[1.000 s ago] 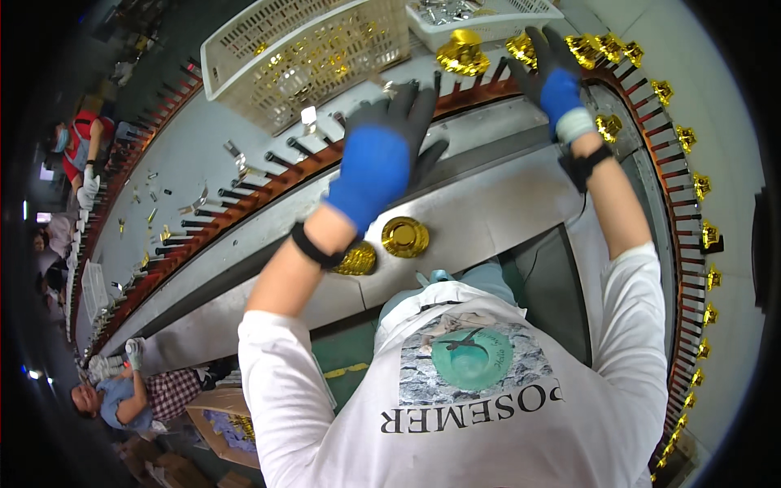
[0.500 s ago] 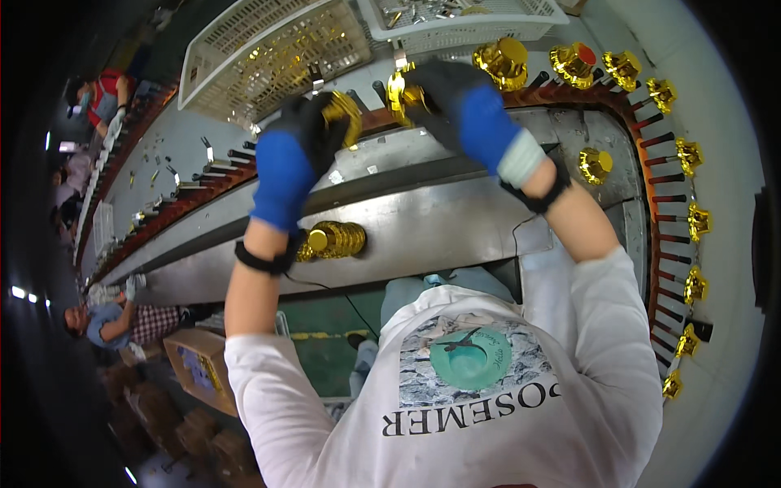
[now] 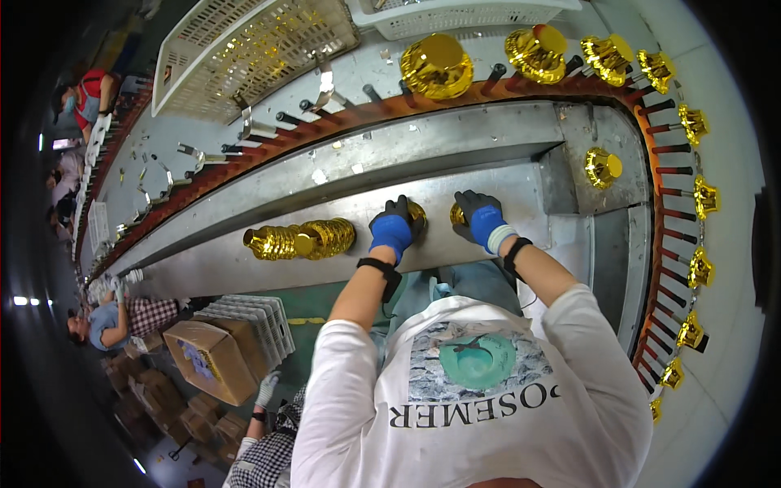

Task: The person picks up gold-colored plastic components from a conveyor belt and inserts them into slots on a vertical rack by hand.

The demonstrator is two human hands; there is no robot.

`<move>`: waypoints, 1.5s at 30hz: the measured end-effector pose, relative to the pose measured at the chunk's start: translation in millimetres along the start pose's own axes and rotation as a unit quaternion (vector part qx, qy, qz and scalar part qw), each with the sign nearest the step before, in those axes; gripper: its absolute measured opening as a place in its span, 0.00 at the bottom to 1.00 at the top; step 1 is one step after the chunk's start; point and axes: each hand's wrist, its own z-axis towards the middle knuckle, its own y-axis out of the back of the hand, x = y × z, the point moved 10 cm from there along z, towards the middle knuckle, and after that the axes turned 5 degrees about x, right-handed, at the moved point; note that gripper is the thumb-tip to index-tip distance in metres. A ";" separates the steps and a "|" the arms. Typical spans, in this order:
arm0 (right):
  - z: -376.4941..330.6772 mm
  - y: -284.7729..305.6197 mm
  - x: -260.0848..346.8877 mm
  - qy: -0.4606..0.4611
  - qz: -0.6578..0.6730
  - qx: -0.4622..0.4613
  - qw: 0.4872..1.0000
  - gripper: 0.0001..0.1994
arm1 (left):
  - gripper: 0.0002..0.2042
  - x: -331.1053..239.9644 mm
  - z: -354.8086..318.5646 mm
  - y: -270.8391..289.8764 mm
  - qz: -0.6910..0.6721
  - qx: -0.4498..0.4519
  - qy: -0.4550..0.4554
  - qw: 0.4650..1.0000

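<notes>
My left hand (image 3: 393,230), in a blue and black glove, is closed over a shiny gold cap (image 3: 417,213) on the grey metal shelf (image 3: 488,183). My right hand (image 3: 482,221), gloved the same way, grips a second gold cap (image 3: 457,215) just beside it. Both caps are mostly hidden by my fingers. To the left on the shelf lies a row of stacked gold caps (image 3: 299,241). Beyond the shelf an orange conveyor rail (image 3: 521,85) with black pins curves round to the right, carrying more gold caps (image 3: 437,65).
A single gold cap (image 3: 603,167) sits at the shelf's right end. White plastic baskets (image 3: 252,49) stand beyond the rail. A cardboard box (image 3: 213,360) and a white crate (image 3: 248,321) are at lower left. Other people (image 3: 114,319) work along the line.
Both hands have come down from the pins on the conveyor rail to the metal shelf, each bringing a gold cap with it.
</notes>
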 end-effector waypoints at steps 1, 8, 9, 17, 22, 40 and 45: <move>-9.3 27.7 13.7 0.052 0.014 -0.062 0.997 0.34 | 0.28 5.4 -10.2 15.6 -0.002 -0.001 0.004 1.000; -55.7 379.6 31.2 0.113 -0.104 -0.525 0.837 0.32 | 0.39 -145.7 -56.9 356.9 0.034 -0.357 -0.279 0.891; -29.2 398.2 25.5 0.123 -0.068 -0.499 0.855 0.28 | 0.39 -147.7 -41.3 373.2 0.047 -0.360 -0.293 0.885; 13.5 372.1 87.6 0.164 0.029 -0.336 0.927 0.22 | 0.20 -116.6 -14.8 349.9 0.134 -0.294 -0.278 0.905; -72.4 335.5 99.3 0.273 0.090 -0.338 0.896 0.19 | 0.21 -130.7 -88.2 280.5 -0.023 -0.171 -0.287 0.942; -73.1 201.7 -16.0 0.041 -0.033 -0.249 0.967 0.31 | 0.39 -145.9 -69.6 192.3 0.062 -0.183 -0.327 0.925; -48.7 389.8 -16.6 0.123 -0.229 -0.411 0.874 0.19 | 0.28 -225.4 -41.4 360.2 0.129 -0.406 -0.426 0.798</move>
